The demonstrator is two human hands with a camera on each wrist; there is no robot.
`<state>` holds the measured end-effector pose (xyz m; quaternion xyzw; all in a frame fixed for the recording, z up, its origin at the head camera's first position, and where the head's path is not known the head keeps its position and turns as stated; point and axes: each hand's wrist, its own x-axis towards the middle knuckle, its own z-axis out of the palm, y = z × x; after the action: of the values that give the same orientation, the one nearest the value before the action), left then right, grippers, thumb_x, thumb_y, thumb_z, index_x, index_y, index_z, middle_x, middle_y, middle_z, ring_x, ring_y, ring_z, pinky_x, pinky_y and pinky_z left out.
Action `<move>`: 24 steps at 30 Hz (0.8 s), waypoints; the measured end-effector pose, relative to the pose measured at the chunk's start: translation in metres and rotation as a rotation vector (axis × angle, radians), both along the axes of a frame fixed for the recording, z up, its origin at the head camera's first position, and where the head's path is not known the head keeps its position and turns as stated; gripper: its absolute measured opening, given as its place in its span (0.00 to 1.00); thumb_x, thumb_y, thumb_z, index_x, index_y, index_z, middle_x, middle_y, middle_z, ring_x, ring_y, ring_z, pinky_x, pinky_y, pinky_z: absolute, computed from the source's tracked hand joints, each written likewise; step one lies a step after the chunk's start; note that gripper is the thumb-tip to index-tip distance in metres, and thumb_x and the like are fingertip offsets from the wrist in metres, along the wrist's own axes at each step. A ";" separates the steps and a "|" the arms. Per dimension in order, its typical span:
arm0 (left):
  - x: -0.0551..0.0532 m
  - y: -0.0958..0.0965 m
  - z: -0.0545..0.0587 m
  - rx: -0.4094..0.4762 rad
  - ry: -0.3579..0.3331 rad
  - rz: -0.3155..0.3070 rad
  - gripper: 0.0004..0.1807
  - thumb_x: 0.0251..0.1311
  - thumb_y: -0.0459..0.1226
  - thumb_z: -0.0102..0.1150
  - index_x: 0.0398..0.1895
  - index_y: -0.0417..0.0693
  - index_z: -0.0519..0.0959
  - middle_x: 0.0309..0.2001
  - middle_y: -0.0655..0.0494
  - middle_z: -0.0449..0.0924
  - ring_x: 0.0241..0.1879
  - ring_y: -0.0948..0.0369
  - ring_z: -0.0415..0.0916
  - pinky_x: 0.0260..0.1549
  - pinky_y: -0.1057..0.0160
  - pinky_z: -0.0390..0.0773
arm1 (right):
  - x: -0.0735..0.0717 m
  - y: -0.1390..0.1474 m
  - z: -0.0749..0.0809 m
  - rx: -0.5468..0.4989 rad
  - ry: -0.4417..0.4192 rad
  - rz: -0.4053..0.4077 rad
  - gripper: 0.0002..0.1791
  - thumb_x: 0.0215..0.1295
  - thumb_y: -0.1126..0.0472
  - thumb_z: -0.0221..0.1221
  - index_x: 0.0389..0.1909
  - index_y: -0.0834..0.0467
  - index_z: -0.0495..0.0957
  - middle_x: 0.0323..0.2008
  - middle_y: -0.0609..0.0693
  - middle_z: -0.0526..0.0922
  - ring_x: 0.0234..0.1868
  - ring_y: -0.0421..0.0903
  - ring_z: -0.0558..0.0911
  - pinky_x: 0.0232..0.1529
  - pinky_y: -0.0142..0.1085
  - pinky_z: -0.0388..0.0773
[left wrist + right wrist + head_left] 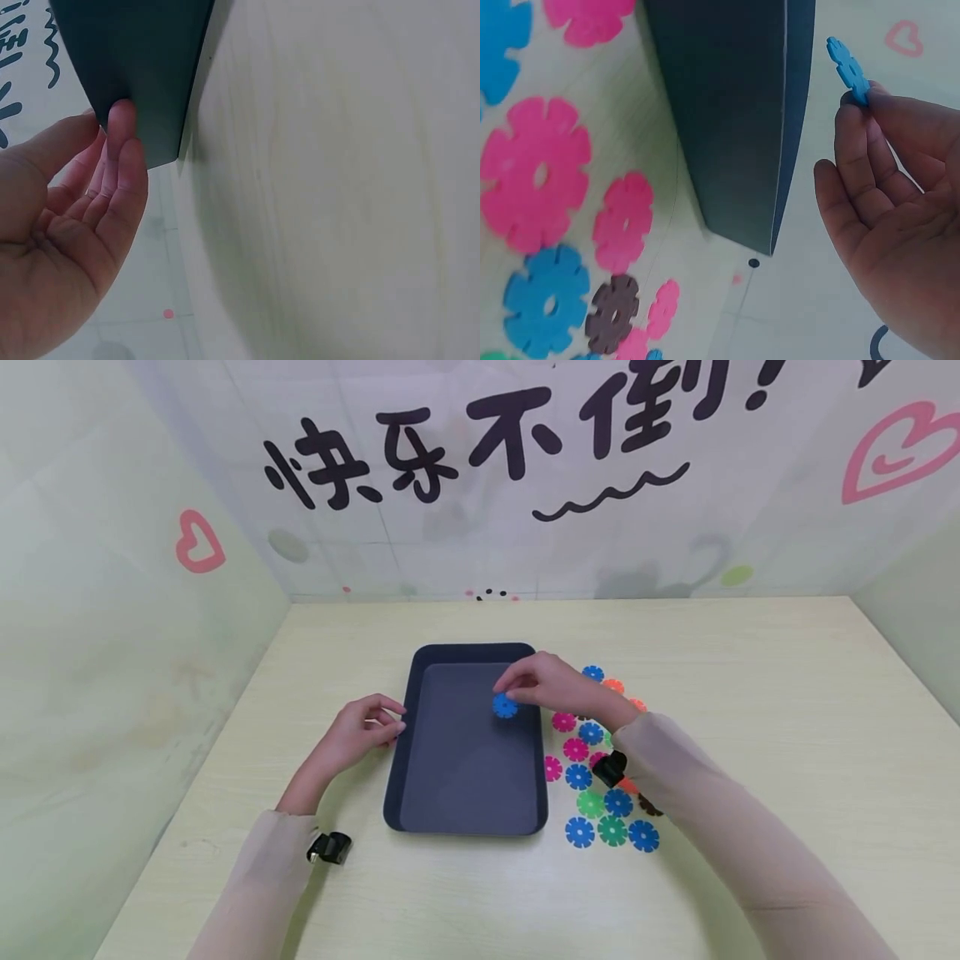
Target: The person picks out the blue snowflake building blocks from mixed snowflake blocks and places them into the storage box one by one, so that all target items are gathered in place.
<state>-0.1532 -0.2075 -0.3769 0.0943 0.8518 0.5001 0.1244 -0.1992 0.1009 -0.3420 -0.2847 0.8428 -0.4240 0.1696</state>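
Observation:
My right hand (546, 681) pinches a blue snowflake disc (506, 706) between thumb and fingertips, above the right part of the dark rectangular tray (468, 823). In the right wrist view the same notched disc (847, 69) stands tilted, nearly edge-on, clear of the tray wall (727, 120). My left hand (360, 731) is at the tray's left side. Its fingertips (122, 120) lie against the outer wall in the left wrist view, and the thumb reaches the rim, so the edge sits between them.
Several flat notched discs (579, 777) in blue, pink, green, orange and brown lie on the pale wooden table (465, 902), right of the tray. My right forearm covers some of them. A white wall (450, 552) with black writing rises behind the table.

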 end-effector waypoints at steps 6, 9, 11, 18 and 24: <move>-0.001 0.000 -0.001 0.008 0.000 0.000 0.14 0.59 0.30 0.57 0.46 0.32 0.72 0.31 0.42 0.78 0.27 0.53 0.77 0.30 0.58 0.79 | -0.007 -0.017 0.000 -0.004 0.030 0.052 0.10 0.61 0.67 0.58 0.43 0.62 0.81 0.40 0.51 0.81 0.39 0.45 0.79 0.44 0.34 0.77; -0.001 -0.001 -0.001 0.012 0.000 0.001 0.14 0.59 0.30 0.58 0.46 0.32 0.72 0.31 0.42 0.78 0.27 0.53 0.77 0.31 0.57 0.79 | -0.010 -0.025 0.001 -0.006 0.057 0.077 0.10 0.61 0.68 0.58 0.42 0.63 0.81 0.40 0.52 0.81 0.38 0.44 0.79 0.44 0.34 0.76; -0.001 0.000 -0.001 0.014 -0.003 -0.001 0.14 0.59 0.30 0.58 0.47 0.32 0.72 0.31 0.41 0.78 0.28 0.52 0.77 0.31 0.57 0.79 | -0.012 -0.030 0.001 -0.005 0.076 0.087 0.09 0.60 0.68 0.58 0.42 0.63 0.81 0.39 0.52 0.81 0.38 0.44 0.79 0.44 0.33 0.76; -0.002 0.001 0.000 0.015 -0.002 0.000 0.14 0.59 0.30 0.57 0.47 0.31 0.72 0.32 0.40 0.78 0.28 0.52 0.77 0.31 0.56 0.79 | -0.017 -0.047 0.001 -0.006 0.107 0.110 0.09 0.61 0.68 0.58 0.41 0.62 0.81 0.39 0.52 0.82 0.37 0.43 0.79 0.44 0.33 0.76; -0.002 0.000 0.001 0.010 -0.012 0.009 0.15 0.59 0.31 0.57 0.47 0.32 0.72 0.32 0.40 0.78 0.28 0.52 0.77 0.31 0.57 0.79 | -0.019 -0.063 0.004 -0.016 0.088 0.139 0.09 0.62 0.68 0.57 0.42 0.63 0.81 0.40 0.52 0.81 0.39 0.43 0.79 0.45 0.32 0.75</move>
<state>-0.1548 -0.2075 -0.3763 0.0882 0.8488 0.5056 0.1267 -0.2183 0.0375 -0.3383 -0.3624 0.8242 -0.4051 0.1592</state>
